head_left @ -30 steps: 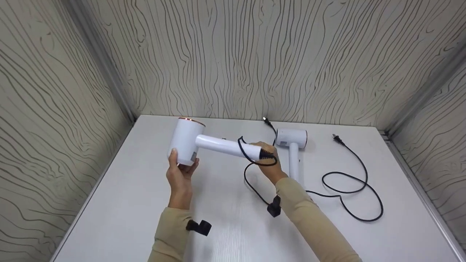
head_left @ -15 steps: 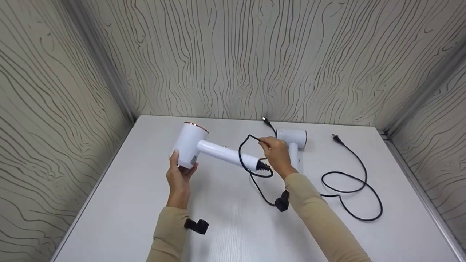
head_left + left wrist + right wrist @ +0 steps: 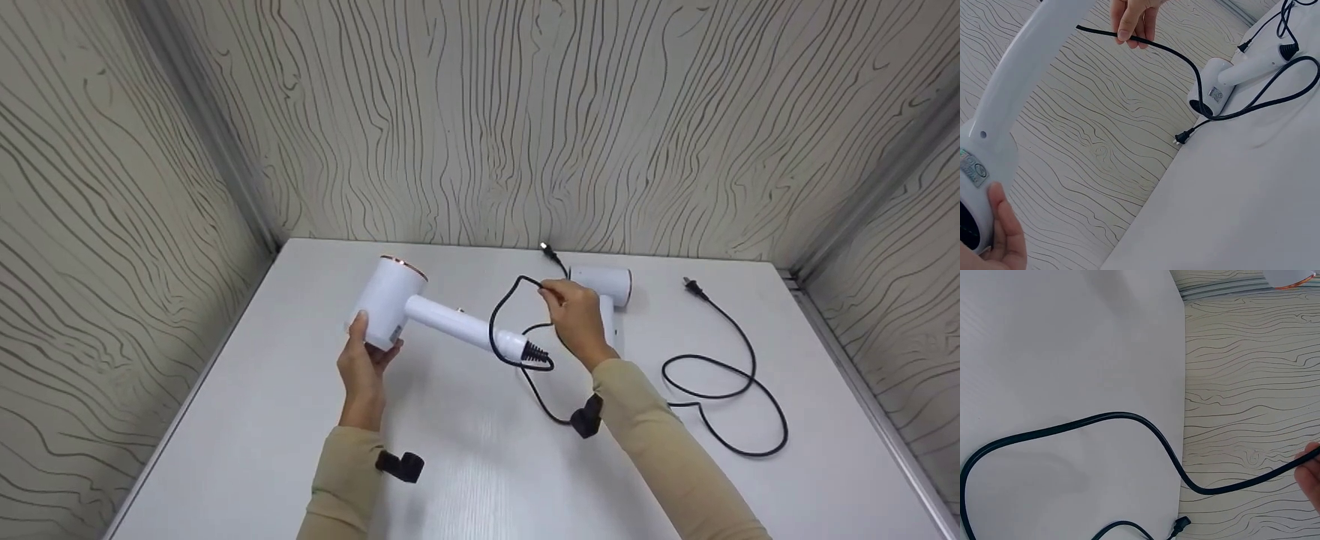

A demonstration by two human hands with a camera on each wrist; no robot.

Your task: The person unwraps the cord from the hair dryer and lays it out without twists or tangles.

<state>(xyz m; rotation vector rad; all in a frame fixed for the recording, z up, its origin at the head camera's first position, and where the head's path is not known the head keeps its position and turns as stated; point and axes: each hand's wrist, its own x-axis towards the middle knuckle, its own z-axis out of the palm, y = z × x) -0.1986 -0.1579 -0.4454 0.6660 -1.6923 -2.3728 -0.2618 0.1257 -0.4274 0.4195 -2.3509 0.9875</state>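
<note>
A white hair dryer (image 3: 386,300) with a copper-coloured ring is held above the table, its handle slanting down to the right. My left hand (image 3: 361,373) grips the barrel near its lower end, thumb on the near side. Black cord (image 3: 493,322) leaves the handle's ribbed end and loops round the handle. With thumb and fingertips my right hand (image 3: 579,319) pinches this cord; the left wrist view shows the pinching fingers (image 3: 1129,28) clearly. A second white hair dryer (image 3: 602,283) lies behind the right hand, its handle mostly hidden by hand and sleeve.
One plug (image 3: 549,250) lies at the table's back edge. Another plug (image 3: 694,286) and a coiled black cord (image 3: 784,420) spread over the right of the white table (image 3: 247,420). Patterned panels (image 3: 480,127) wall in the back and sides. Black wrist devices (image 3: 587,417) jut from the sleeves.
My right hand has left the handle's end and moved slightly right and up, now pinching the cord and drawing out its loop. The held dryer has tilted and sunk a little.
</note>
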